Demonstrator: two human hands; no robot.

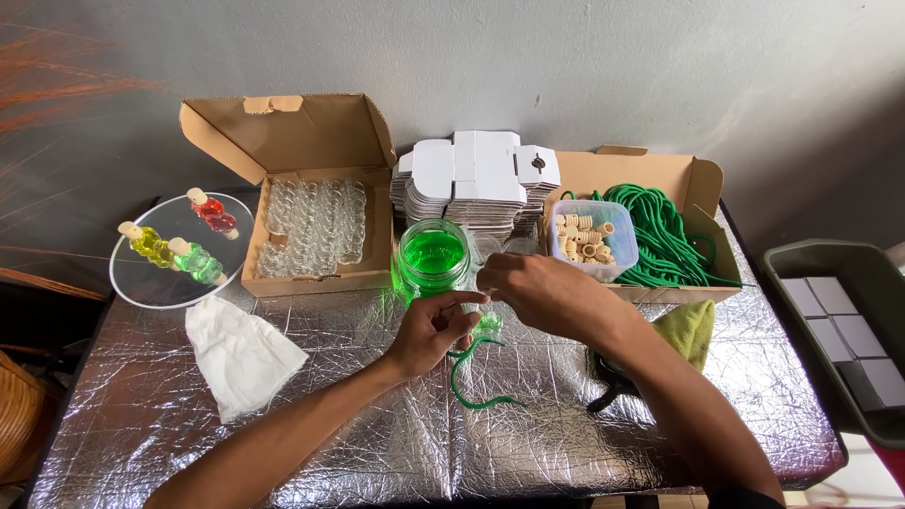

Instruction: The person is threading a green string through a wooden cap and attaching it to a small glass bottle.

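Hands meet mid-bench | left hand [436, 330] fingers pinching small green piece [488, 323] with green cord [468, 377] trailing below onto foil bench [311, 415] | right hand [535, 290] fingers curled, tips pressed on same piece | green-liquid jar [433, 256] just behind.
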